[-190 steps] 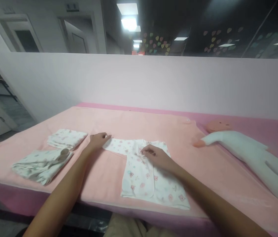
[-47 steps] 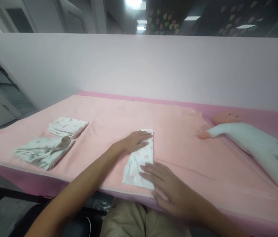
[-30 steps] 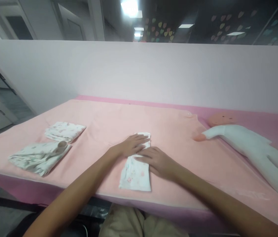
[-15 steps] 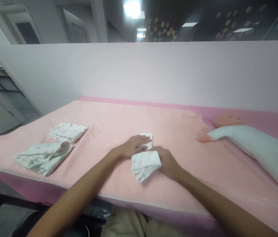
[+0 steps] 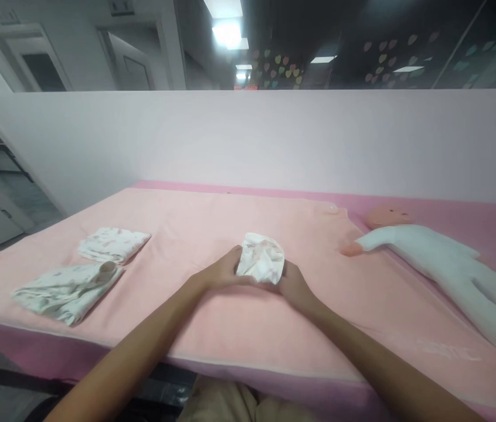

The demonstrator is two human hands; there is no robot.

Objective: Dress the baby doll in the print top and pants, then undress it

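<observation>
Between my two hands is a small white cloth piece (image 5: 262,259) with a faint print, bunched into a rounded, cap-like shape. My left hand (image 5: 222,271) grips its left side, the thumb along the near edge. My right hand (image 5: 295,288) closes on its lower right side, most of its fingers hidden by the cloth. Both hands are just over the pink blanket (image 5: 213,334). Off to the left lie a folded white printed garment (image 5: 114,244) and, nearer me, a pale green printed garment (image 5: 65,290) with a rolled opening on top.
A baby doll (image 5: 432,258) in pale clothing lies on its back at the right, one arm reaching onto the blanket. A white wall (image 5: 274,140) with dark glass above stands behind the table. The table's near edge runs just before my lap.
The cloth, earlier folded over with my left hand flat on its far part, is now gathered upright between both hands. The view has tilted up slightly and shifted right.
</observation>
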